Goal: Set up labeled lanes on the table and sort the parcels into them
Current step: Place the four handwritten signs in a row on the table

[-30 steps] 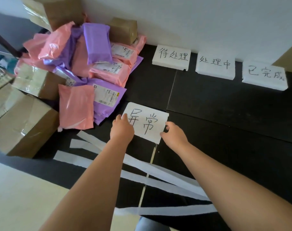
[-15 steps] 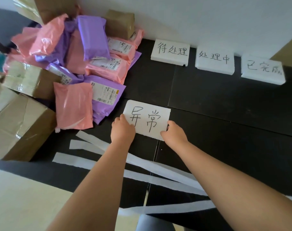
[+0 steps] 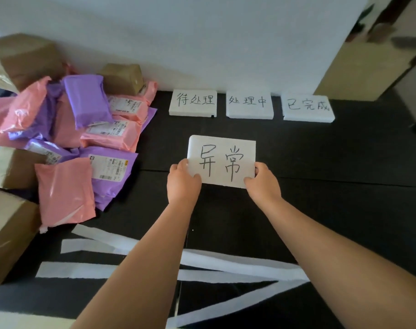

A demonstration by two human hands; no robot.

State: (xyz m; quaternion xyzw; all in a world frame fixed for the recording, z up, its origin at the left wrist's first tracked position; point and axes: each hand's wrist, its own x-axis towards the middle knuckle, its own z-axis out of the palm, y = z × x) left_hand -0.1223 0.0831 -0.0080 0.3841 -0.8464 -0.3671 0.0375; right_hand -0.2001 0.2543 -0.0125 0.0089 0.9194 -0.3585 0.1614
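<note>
A white foam label card (image 3: 222,161) marked 异常 is gripped at its lower corners by the left hand (image 3: 183,182) and right hand (image 3: 262,184) (fingers curled round its edges), both arms stretched forward over the black bench (image 3: 344,167). The card is held near three label cards (image 3: 249,104) lined along the wall, with the parcels (image 3: 88,103) heaped at left.

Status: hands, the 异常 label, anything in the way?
Left hand and right hand grip 异常 label by its near corners. Row of three labels at wall beyond. Parcel pile left, white strips near: neither touches it.
</note>
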